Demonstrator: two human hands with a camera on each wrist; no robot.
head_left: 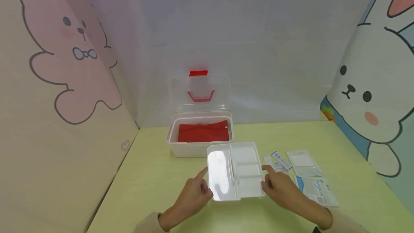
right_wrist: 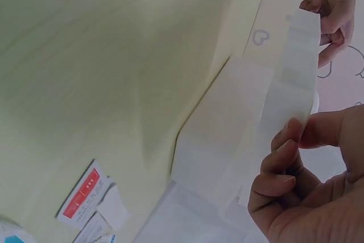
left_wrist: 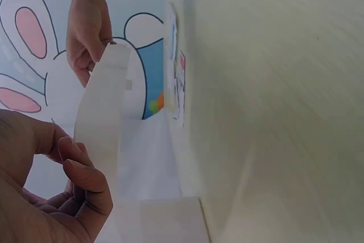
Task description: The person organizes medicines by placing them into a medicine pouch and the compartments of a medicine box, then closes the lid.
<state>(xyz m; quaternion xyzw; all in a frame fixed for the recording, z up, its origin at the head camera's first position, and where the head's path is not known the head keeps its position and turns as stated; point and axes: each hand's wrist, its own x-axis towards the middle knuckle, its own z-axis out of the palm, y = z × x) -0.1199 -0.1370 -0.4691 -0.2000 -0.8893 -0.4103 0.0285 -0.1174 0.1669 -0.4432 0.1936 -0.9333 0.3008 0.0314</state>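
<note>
pinching the tray [head_left: 220, 179] at nine o'clock, the left hand [head_left: 194, 194] has its grip clamped; the box [head_left: 189, 150] stands toward eleven o'clock; the right hand [head_left: 284, 190] clamps at three, packets [head_left: 318, 191] beyond. moving both hands evenly should hold it level over the tabletop [head_left: 145, 175]. only the head view shows its compartments [head_left: 247, 168]; the wrist views, the gap beneath.

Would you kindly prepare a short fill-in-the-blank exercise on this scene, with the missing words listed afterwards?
1. Held between the left hand and right hand, the divided tray is coloured ____.
2. The flat item inside the white box is coloured ____.
3. The box's see-through lid stands ____ rather than closed.
4. The largest word on the blue-and-white packet is ____.

Missing words: white; red; open; Surgical.
</note>
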